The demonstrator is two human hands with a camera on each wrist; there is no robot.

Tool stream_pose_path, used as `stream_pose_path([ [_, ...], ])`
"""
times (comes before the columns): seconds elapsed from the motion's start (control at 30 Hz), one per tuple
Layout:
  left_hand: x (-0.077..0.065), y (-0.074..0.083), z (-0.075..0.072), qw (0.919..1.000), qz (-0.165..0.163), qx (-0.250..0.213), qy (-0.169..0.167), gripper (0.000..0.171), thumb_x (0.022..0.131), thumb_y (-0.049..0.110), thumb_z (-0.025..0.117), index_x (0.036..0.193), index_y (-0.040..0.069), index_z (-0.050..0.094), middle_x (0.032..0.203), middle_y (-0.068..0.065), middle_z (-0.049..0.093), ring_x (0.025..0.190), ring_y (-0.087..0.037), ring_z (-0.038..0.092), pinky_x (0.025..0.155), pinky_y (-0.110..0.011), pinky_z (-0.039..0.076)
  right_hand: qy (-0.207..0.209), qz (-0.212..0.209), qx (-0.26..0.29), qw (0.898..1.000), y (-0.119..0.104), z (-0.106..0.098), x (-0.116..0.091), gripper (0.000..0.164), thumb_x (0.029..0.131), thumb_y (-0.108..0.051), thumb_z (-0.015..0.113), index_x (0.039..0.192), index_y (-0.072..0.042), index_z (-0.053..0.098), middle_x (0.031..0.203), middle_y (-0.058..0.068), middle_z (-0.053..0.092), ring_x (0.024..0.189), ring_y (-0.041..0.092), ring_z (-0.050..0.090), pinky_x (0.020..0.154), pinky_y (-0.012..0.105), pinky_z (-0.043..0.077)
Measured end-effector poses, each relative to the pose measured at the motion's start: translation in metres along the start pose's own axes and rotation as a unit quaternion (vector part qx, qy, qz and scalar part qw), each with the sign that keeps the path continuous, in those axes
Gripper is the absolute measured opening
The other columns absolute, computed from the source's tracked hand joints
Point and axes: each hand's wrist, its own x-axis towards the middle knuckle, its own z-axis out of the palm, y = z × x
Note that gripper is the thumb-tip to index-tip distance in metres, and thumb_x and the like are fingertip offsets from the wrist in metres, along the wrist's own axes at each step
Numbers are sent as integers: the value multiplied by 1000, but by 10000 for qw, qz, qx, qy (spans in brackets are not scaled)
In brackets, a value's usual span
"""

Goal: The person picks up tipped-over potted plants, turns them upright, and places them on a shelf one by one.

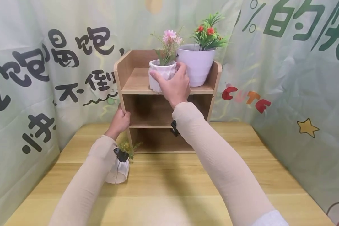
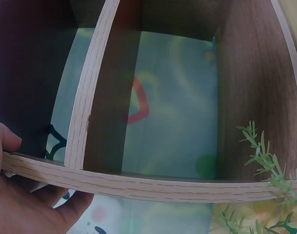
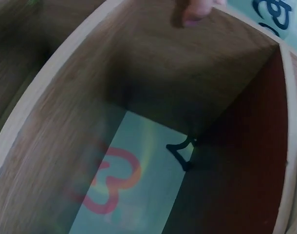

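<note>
A small white pot [image 1: 161,75] with pink flowers [image 1: 170,37] is at the left part of the wooden shelf's [image 1: 169,124] top level. My right hand [image 1: 176,84] grips it from the front, thumb on one side and fingers on the other. With my left hand [image 1: 120,121] I hold the shelf's left side panel; in the left wrist view the thumb lies inside its edge [image 2: 139,185] and the fingers outside. Beside the small pot stands a larger white pot [image 1: 196,66] with red flowers [image 1: 210,30]. Whether the small pot's base touches the board is hard to tell.
On the wooden table [image 1: 158,201], near the shelf's front left, another white pot [image 1: 118,172] with a yellow-green plant [image 1: 127,147] is partly hidden by my left sleeve. The shelf's two lower compartments face me. A printed curtain [image 1: 293,78] hangs behind and along both sides.
</note>
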Motion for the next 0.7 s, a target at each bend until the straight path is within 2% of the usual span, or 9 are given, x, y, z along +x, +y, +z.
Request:
stream_pose_path([
  [0.2, 0, 2, -1, 10000, 27, 34, 55, 48, 97, 6, 36, 142, -6, 25, 131, -35, 46, 125, -42, 42, 109, -51, 29, 576, -1005, -161, 9931, 6, 7, -6, 83, 69, -59, 79, 127, -9, 46, 120, 10, 52, 109, 24, 55, 88, 36, 49],
  [0.33, 0, 2, -1, 9999, -10, 83, 57, 46, 97, 7, 36, 141, -6, 27, 130, -34, 46, 126, -42, 42, 110, -51, 29, 741, -1413, -291, 9868, 11, 10, -8, 84, 69, -53, 83, 130, -8, 47, 120, 13, 53, 109, 29, 55, 90, 39, 49],
  [0.53, 0, 3, 0, 9999, -11, 96, 37, 45, 98, 7, 36, 139, -6, 28, 127, -34, 48, 122, -41, 44, 108, -51, 31, 742, -1670, -462, 9821, 16, 13, -9, 86, 68, -50, 85, 132, -8, 47, 120, 16, 53, 108, 31, 55, 89, 42, 50],
  [0.7, -1, 3, 0, 10000, 12, 78, 18, 46, 97, 8, 37, 141, -5, 27, 128, -34, 47, 124, -41, 43, 109, -50, 30, 637, -1709, -636, 9812, 18, 12, -8, 79, 69, -47, 85, 129, -8, 51, 118, 15, 52, 108, 31, 54, 91, 41, 49],
])
